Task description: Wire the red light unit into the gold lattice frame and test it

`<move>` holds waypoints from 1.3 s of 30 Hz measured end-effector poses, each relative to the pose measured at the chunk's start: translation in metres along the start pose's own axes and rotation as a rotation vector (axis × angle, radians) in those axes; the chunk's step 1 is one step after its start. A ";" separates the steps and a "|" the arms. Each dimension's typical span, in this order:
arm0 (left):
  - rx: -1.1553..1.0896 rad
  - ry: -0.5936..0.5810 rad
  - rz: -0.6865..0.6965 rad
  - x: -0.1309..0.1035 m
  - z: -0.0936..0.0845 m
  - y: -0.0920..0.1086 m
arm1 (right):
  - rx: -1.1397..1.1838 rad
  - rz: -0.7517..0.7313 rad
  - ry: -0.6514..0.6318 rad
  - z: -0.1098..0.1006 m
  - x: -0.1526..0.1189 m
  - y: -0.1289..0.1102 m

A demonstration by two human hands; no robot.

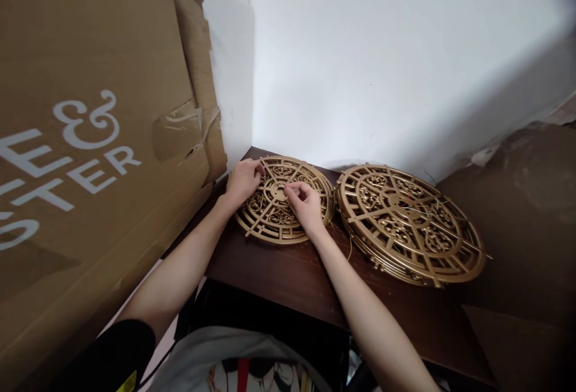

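Note:
Two stacks of round, gold-coloured openwork discs lie side by side on a dark wooden table. Over the upper left part of the left stack is my left hand, its fingers curled at the rim; what they hold, if anything, is hidden. My right hand is near that disc's centre, thumb and forefinger pinched together on something too small to name. The right stack is taller, touched by neither hand, and has thin coloured wires over its middle. A yellow wire hangs between the stacks.
A large cardboard box with white lettering rises close on the left. Behind the dark table stands a white wall. More cardboard is at the right. My lap shows below the table's front edge.

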State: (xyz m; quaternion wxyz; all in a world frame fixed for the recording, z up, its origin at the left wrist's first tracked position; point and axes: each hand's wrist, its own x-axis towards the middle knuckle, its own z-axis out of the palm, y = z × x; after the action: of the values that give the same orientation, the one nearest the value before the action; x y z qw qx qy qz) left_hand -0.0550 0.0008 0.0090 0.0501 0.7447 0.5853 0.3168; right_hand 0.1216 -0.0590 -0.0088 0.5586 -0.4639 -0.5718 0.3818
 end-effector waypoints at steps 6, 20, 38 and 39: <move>0.002 -0.038 -0.034 -0.001 -0.003 0.003 | 0.003 0.020 -0.011 0.000 0.001 0.002; 0.069 -0.029 -0.117 0.000 -0.009 0.003 | -0.009 0.005 -0.019 0.000 0.000 -0.002; -0.118 0.061 -0.127 0.009 -0.002 -0.015 | -0.060 -0.010 -0.026 0.001 0.001 -0.002; -0.113 0.058 -0.133 0.009 -0.001 -0.017 | -0.057 -0.009 -0.029 0.001 0.001 -0.002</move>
State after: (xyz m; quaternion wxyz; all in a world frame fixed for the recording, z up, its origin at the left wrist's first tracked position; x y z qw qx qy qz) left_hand -0.0685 0.0139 0.0059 0.0960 0.6906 0.6158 0.3669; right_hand 0.1202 -0.0589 -0.0064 0.5385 -0.4714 -0.5925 0.3697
